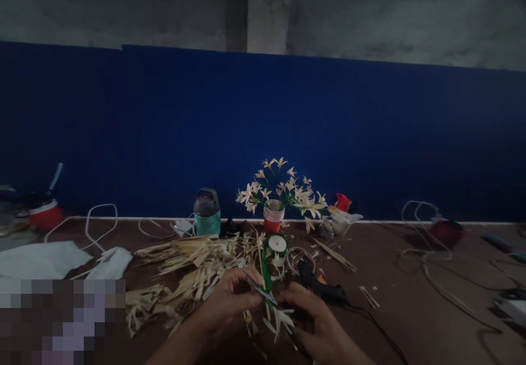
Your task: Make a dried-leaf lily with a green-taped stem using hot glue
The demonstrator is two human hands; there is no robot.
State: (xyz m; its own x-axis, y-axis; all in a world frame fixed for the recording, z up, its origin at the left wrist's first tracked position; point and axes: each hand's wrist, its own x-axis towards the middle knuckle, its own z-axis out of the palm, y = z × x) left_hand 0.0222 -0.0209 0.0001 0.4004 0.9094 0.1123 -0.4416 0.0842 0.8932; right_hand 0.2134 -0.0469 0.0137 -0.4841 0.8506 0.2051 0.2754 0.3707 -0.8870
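Note:
My left hand [238, 294] is closed, thumb and fingers pinching a thin grey-green strip [263, 291] that slants toward the right fingertips. Behind it a bright green band [266, 271] stands upright; whether the two join is unclear. My right hand [306, 315] has its fingers curled at a pale artificial flower [280, 324], whose petals point down between the hands. Its fingertips are dim, so the exact grip is hard to see. Just beyond the hands lies a green-edged roll of tape [278, 244].
Dry husk strips [184, 255] spread to the left. A paper cup [273, 220] holds finished flowers [283, 189]. A black glue gun [318, 283] with a cord lies right, near a clear ring roll [299, 258]. A teal bottle-like container [207, 214] stands behind; white cables [435, 272] cross the right.

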